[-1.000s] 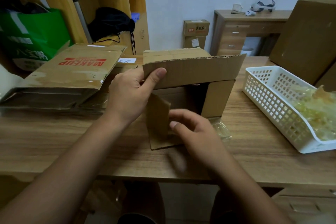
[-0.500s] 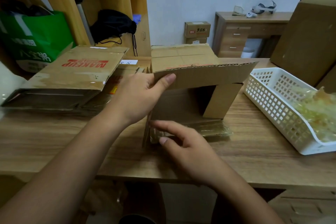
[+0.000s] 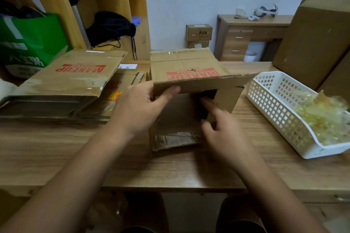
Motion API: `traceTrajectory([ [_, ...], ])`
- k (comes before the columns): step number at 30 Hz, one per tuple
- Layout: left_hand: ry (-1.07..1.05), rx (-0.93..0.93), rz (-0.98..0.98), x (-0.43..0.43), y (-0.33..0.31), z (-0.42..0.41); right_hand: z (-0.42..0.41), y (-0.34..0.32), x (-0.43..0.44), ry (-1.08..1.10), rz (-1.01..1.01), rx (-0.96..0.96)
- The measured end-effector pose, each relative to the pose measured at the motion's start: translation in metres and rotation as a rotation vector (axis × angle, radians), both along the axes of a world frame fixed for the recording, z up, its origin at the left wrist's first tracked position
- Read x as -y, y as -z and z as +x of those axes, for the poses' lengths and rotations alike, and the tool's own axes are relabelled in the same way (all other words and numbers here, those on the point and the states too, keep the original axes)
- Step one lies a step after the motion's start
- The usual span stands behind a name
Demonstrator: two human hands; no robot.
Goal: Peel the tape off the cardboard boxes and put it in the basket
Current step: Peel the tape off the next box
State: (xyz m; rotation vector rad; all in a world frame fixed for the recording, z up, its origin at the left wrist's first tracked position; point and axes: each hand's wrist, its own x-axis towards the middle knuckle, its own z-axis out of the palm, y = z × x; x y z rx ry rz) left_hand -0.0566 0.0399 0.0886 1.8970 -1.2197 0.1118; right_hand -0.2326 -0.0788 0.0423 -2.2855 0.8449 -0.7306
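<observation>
Hands tell the change in the head view. The left hand [image 3: 138, 109] has kept its grip on the upper flap [image 3: 204, 84] of the cardboard box [image 3: 185, 68], thumb across the front and fingers behind. The right hand [image 3: 227, 136] has left the low near flap it was working a second ago and lifted toward the dark opening. Its fingers are loose and spread, the forefinger leading, and it holds nothing; motion blur hides whether it touches the cardboard. The box has also tipped back and shifted, so its printed red top now faces the camera. A strip of clear tape [image 3: 176, 138] still lies stuck along the lower flap, close to the near edge of the counter [image 3: 56, 147], so nothing has come off this box yet. The move looks like a search for a better tape end or a turn of the box, not a peel. The white basket [image 3: 265, 100] stands well to the right and already holds a wad of peeled tape [image 3: 322, 117]. Flattened boxes [image 3: 72, 79] are stacked to the left.
</observation>
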Motion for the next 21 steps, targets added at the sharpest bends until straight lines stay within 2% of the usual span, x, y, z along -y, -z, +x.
traceTrajectory([
  [4, 0.049, 0.053, 0.034, -0.004, -0.002, -0.003, -0.003, -0.003, -0.009, 0.029, -0.145, -0.118],
  [8, 0.005, 0.079, 0.077, -0.006, -0.008, 0.001, -0.011, 0.001, -0.015, 0.101, -0.219, -0.127],
  [16, 0.057, 0.041, 0.073, -0.006, -0.009, 0.004, -0.053, 0.007, 0.019, 0.233, -0.065, 0.224],
  [21, 0.089, 0.024, 0.063, -0.007, -0.008, 0.007, -0.058, 0.002, 0.041, 0.299, 0.163, 0.403],
])
